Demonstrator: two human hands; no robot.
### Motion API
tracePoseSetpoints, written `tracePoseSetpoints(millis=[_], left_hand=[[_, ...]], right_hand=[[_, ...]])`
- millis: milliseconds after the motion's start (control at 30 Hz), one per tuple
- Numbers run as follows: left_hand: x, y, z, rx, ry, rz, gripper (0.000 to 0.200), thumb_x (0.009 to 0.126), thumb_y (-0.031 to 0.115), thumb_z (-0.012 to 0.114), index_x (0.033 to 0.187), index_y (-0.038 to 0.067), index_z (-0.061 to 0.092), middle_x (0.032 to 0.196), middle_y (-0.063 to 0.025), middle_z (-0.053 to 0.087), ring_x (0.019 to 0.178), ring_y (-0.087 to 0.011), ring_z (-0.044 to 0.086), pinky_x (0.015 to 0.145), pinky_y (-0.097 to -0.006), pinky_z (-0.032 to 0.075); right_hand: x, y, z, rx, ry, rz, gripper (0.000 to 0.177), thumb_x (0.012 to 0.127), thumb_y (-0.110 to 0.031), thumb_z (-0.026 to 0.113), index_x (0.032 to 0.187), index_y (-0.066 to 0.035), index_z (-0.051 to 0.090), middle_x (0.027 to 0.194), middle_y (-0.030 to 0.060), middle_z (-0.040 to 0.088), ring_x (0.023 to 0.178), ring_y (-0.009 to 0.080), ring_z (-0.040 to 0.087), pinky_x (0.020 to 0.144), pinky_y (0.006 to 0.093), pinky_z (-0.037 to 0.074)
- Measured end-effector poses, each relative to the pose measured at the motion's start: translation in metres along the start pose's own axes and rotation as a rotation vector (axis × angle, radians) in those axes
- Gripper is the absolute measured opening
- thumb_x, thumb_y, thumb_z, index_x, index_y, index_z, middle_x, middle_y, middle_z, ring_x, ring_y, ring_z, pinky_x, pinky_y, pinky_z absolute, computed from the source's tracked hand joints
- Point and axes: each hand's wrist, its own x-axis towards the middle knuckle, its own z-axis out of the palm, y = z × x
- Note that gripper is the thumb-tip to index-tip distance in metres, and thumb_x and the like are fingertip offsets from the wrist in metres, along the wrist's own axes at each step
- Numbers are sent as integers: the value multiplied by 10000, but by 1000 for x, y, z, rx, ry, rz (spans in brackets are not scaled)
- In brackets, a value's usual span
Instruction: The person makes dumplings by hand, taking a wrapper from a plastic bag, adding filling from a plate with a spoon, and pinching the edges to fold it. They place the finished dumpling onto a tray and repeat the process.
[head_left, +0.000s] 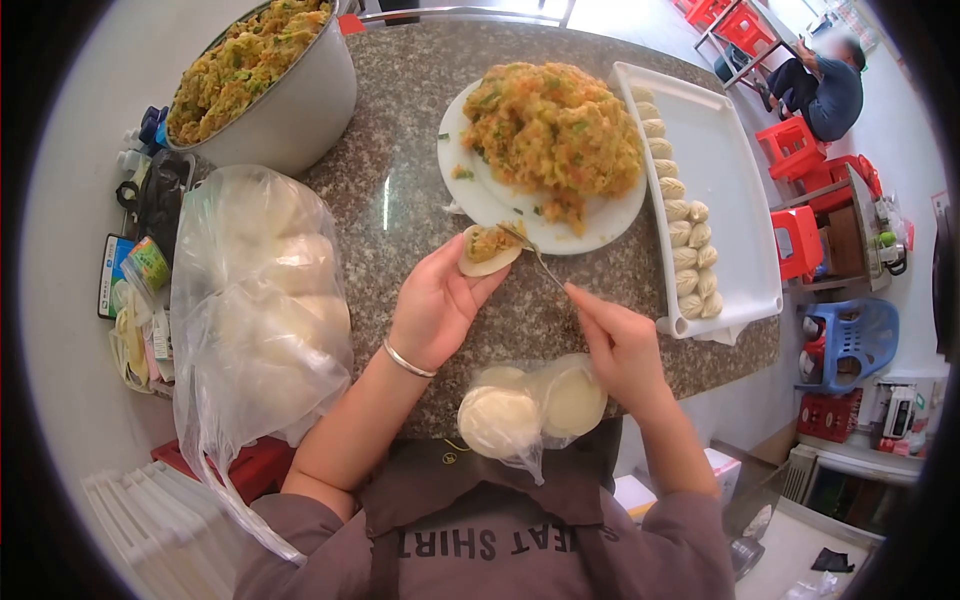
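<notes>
My left hand [437, 300] holds a round dumpling wrapper [480, 264] in its fingers, with a dab of orange and green filling [490, 241] on it. My right hand [622, 345] grips the handle of a metal spoon [541, 260], whose tip touches the filling. Just beyond both hands, a white plate [462, 188] carries a tall mound of the same filling [555, 130]. Close to my body, below the hands, stacks of round wrappers [500, 415] lie in a clear plastic bag [548, 395].
At right, a white tray [730, 190] holds pleated dumplings [684, 235] along its left side. A big metal pot [325, 105] of filling stands at the back left. Nearer is a large plastic bag [265, 290] with pale rounded contents. A seated person [835, 95] is far right among red stools [790, 148].
</notes>
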Motion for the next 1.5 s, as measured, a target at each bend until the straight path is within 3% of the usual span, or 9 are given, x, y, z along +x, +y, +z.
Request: tracePoseSetpoints(millis=[67, 233, 600, 767, 1000, 1067, 1167, 1300, 1500], left_hand=[[0, -2, -1, 23, 6, -6, 359, 987, 192, 374, 1238, -56, 442, 1252, -157, 527, 1158, -239, 529, 989, -354, 447], [1, -2, -1, 34, 33, -11, 354, 985, 187, 377, 1228, -59, 452, 1231, -155, 544, 1134, -238, 549, 964, -346, 467], [-3, 1, -1, 76, 24, -103, 379, 998, 233, 342, 1186, -72, 463, 1172, -175, 576, 1078, -244, 589, 906, -331, 522], [-2, 1, 2, 157, 35, 36, 392, 995, 256, 357, 1195, -55, 486, 1161, -169, 582, 1052, -254, 604, 880, -307, 525], [-1, -1, 2, 268, 44, 146, 398, 990, 253, 375, 1216, -57, 484, 1163, -165, 580, 1054, -252, 599, 903, -323, 502], [1, -1, -1, 233, 19, 162, 356, 973, 239, 439, 1187, -35, 514, 1139, -122, 586, 1049, -193, 579, 935, -320, 463], [4, 2, 1, 230, 78, 198, 366, 969, 239, 448, 1203, -37, 499, 1167, -123, 569, 1077, -191, 560, 950, -326, 451], [3, 2, -1, 265, 50, 156, 374, 979, 236, 410, 1223, -35, 494, 1194, -118, 564, 1102, -191, 554, 946, -319, 461], [4, 3, -3, 251, 63, 135, 379, 979, 238, 410, 1236, -29, 489, 1199, -112, 564, 1103, -186, 557, 947, -313, 462]], right_hand=[[2, 0, -1, -73, -21, 45, 306, 826, -14, 574, 1126, -53, 621, 682, 130, 583, 573, 277, 581, 530, 351, 464], [10, 4, 0, -120, 34, 84, 292, 834, -24, 575, 1123, -40, 618, 692, 145, 591, 583, 285, 585, 546, 356, 468], [-2, -5, -10, -10, -108, 10, 332, 786, -31, 621, 1111, -93, 653, 659, 99, 574, 553, 223, 577, 513, 325, 463], [1, -6, -15, -50, -183, 1, 331, 784, -29, 621, 1107, -94, 655, 641, 79, 560, 538, 219, 565, 499, 325, 451], [10, -4, -13, -39, -191, -50, 314, 790, -30, 617, 1096, -94, 657, 628, 77, 559, 543, 221, 565, 504, 329, 451], [11, -3, -12, -49, -193, -59, 310, 791, -31, 617, 1092, -91, 659, 635, 81, 569, 545, 220, 567, 507, 329, 453], [15, 3, -20, 31, -77, 15, 296, 790, -28, 620, 1077, -84, 668, 662, 91, 595, 541, 212, 560, 516, 314, 454], [19, 15, -18, -128, -86, 8, 304, 785, -23, 622, 1078, -87, 667, 654, 87, 591, 529, 211, 557, 516, 313, 455], [22, 9, -11, -94, -75, -37, 319, 783, 21, 604, 1081, -73, 666, 662, 96, 589, 540, 192, 544, 529, 290, 439]])
